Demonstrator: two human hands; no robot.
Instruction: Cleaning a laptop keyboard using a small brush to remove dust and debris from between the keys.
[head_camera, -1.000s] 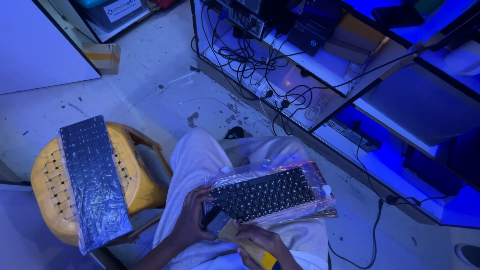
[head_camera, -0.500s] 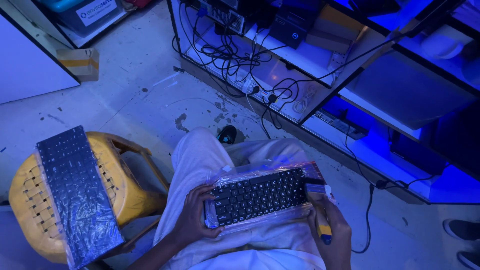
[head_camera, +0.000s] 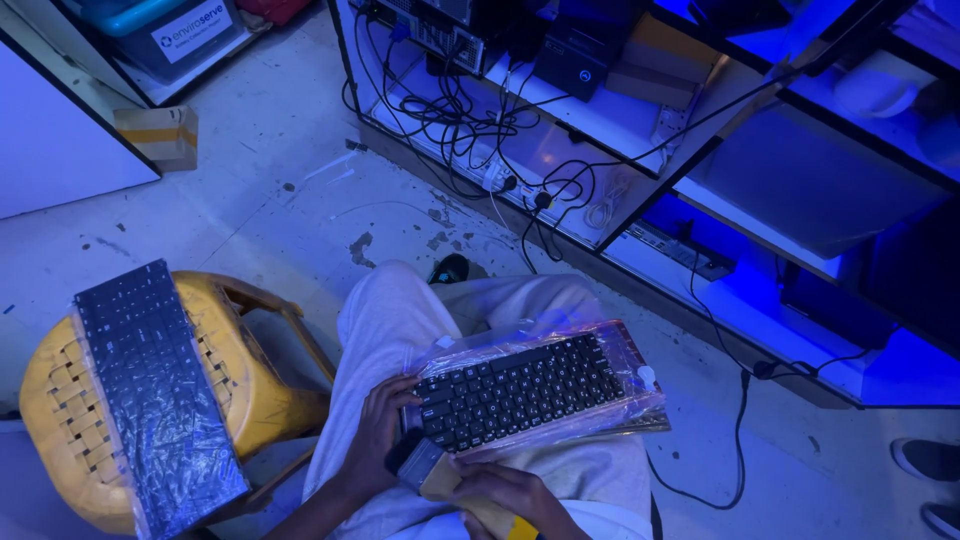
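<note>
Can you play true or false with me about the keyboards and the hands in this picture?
1. A black keyboard in clear wrap lies on the person's lap. True.
2. The left hand touches that keyboard's end. True.
3. The right hand is held up in the air, empty. False: it holds a brush low by the keyboard.
4. The second wrapped keyboard lies on the floor. False: it rests on the yellow stool.
</note>
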